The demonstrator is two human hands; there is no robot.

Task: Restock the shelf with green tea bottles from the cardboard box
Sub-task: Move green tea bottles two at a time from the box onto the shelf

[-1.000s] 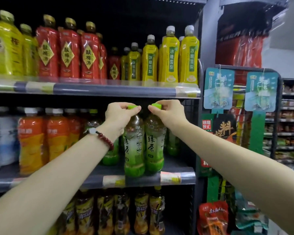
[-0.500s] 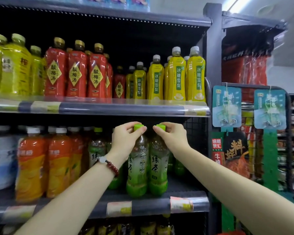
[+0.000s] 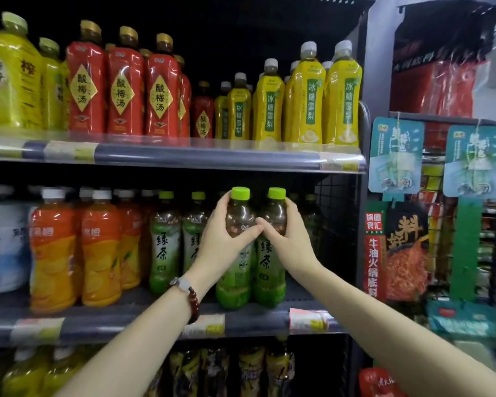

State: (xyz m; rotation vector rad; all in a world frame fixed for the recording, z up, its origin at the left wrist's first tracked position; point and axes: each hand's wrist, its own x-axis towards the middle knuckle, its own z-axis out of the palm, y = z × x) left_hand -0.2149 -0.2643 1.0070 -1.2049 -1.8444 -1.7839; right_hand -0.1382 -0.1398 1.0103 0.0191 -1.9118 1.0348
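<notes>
Middle shelf, inspected left to right. Far left of the left hand: white-capped pale bottles, then orange drink bottles with white caps, standing upright at the shelf front. Just left of the left hand: two green tea bottles with green caps, upright, set back from the edge.

Left hand: fingers curled around the shoulder of a green tea bottle, thumb across its front, grip closed on it. A dark red bead bracelet sits on that wrist. The bottle stands upright, base on the shelf near the front edge.

Right hand: wrapped around the shoulder of a second green tea bottle, closed on it, thumb tip meeting the left thumb between the two bottles. This bottle is upright, touching the first, base on the shelf.

Right of the right hand: wire mesh side panel, then hanging snack packets.

Above both hands: upper shelf carrying red and yellow bottles.
</notes>
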